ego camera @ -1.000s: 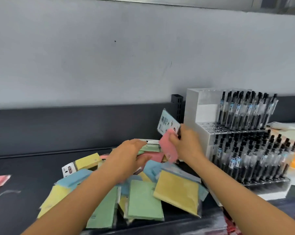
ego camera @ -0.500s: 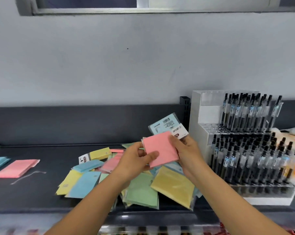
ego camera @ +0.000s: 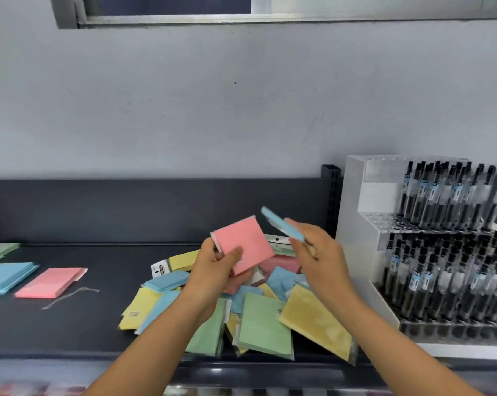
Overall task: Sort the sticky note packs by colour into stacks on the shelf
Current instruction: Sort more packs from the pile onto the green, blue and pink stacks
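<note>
One pink pack [ego camera: 243,245], one blue pack [ego camera: 283,225], held

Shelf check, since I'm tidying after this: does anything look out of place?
A loose clear plastic strip lies beside the pink stack, like litter. The unsorted heap sprawls, one yellow pack reaching the front edge of the shelf.
</note>
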`<state>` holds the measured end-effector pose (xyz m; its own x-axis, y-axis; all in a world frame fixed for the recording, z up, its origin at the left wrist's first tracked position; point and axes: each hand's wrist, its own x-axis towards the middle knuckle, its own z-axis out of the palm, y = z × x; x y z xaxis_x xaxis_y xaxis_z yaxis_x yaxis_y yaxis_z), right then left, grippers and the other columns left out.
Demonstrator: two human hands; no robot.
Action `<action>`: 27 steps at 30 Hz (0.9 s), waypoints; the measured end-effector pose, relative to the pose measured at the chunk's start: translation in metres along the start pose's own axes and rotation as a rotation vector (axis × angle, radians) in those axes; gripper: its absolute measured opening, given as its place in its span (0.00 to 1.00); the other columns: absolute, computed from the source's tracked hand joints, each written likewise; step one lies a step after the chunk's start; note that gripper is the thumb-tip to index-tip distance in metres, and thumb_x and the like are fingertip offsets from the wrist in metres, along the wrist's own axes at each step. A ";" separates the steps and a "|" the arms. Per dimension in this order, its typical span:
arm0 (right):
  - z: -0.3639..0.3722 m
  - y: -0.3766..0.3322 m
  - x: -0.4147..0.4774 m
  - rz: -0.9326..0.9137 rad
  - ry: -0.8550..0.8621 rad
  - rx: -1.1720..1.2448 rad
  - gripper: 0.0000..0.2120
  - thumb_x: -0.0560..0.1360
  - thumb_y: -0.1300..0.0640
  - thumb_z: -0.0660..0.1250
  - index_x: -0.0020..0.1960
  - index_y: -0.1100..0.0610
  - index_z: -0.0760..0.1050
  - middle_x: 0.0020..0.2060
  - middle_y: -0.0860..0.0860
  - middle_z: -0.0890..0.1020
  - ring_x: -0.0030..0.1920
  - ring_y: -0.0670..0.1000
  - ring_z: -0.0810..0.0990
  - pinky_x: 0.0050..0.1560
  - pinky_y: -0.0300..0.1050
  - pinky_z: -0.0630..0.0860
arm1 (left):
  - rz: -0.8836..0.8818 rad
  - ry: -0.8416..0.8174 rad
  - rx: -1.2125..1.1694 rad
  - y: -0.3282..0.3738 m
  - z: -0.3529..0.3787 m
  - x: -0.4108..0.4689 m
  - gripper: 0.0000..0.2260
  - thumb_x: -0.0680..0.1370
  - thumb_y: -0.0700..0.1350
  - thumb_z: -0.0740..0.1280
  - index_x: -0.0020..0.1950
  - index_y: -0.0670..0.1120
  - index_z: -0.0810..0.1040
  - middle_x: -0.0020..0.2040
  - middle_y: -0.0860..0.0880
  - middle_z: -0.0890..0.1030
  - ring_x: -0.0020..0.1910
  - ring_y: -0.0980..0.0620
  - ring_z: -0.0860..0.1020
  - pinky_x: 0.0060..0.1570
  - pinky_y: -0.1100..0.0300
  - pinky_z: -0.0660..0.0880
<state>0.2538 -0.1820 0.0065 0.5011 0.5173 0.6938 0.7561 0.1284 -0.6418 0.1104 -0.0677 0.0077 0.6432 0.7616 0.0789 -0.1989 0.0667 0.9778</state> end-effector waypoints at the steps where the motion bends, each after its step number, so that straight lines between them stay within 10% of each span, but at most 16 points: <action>1: 0.003 -0.001 -0.002 -0.129 -0.035 -0.157 0.19 0.74 0.67 0.64 0.61 0.51 0.77 0.54 0.49 0.80 0.53 0.48 0.78 0.53 0.42 0.75 | -0.012 -0.021 -0.048 0.001 -0.002 0.001 0.11 0.79 0.41 0.64 0.61 0.44 0.69 0.54 0.39 0.81 0.49 0.39 0.82 0.50 0.46 0.79; 5: 0.006 0.007 -0.007 -0.528 -0.081 -0.638 0.23 0.62 0.67 0.76 0.56 0.57 0.81 0.53 0.57 0.82 0.52 0.59 0.81 0.53 0.54 0.77 | -0.056 -0.055 -0.191 0.003 -0.009 0.005 0.11 0.79 0.45 0.63 0.60 0.42 0.72 0.53 0.40 0.82 0.50 0.39 0.82 0.43 0.53 0.82; 12: 0.015 0.010 -0.008 -0.671 -0.183 -0.714 0.26 0.60 0.63 0.79 0.57 0.54 0.80 0.55 0.56 0.81 0.55 0.57 0.80 0.54 0.50 0.76 | -0.027 -0.013 -0.168 -0.006 -0.016 0.011 0.17 0.71 0.37 0.72 0.59 0.43 0.74 0.51 0.43 0.84 0.47 0.44 0.83 0.41 0.52 0.82; 17: 0.021 -0.001 -0.003 -0.044 -0.173 -0.329 0.30 0.72 0.69 0.64 0.70 0.50 0.65 0.69 0.49 0.67 0.69 0.50 0.65 0.66 0.41 0.65 | 0.130 0.170 -0.026 -0.002 -0.021 0.016 0.22 0.69 0.38 0.75 0.58 0.48 0.71 0.53 0.47 0.81 0.47 0.47 0.83 0.41 0.49 0.81; 21: 0.023 -0.014 0.005 0.645 -0.251 0.347 0.28 0.74 0.53 0.68 0.71 0.52 0.62 0.63 0.47 0.75 0.59 0.48 0.76 0.61 0.45 0.73 | 0.180 0.218 -0.029 0.000 -0.025 0.014 0.23 0.69 0.39 0.75 0.60 0.48 0.69 0.54 0.47 0.80 0.49 0.47 0.82 0.45 0.47 0.81; 27: 0.046 -0.023 -0.004 0.717 -0.293 0.694 0.07 0.76 0.62 0.66 0.53 0.58 0.78 0.47 0.53 0.85 0.46 0.52 0.84 0.43 0.45 0.81 | 0.171 0.163 -0.097 -0.004 -0.029 0.005 0.20 0.72 0.40 0.72 0.61 0.48 0.71 0.53 0.47 0.82 0.49 0.49 0.83 0.41 0.54 0.81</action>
<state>0.2154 -0.1482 0.0033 0.5450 0.8380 0.0280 -0.1341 0.1201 -0.9837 0.0927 -0.0451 -0.0016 0.4683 0.8602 0.2017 -0.3694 -0.0168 0.9291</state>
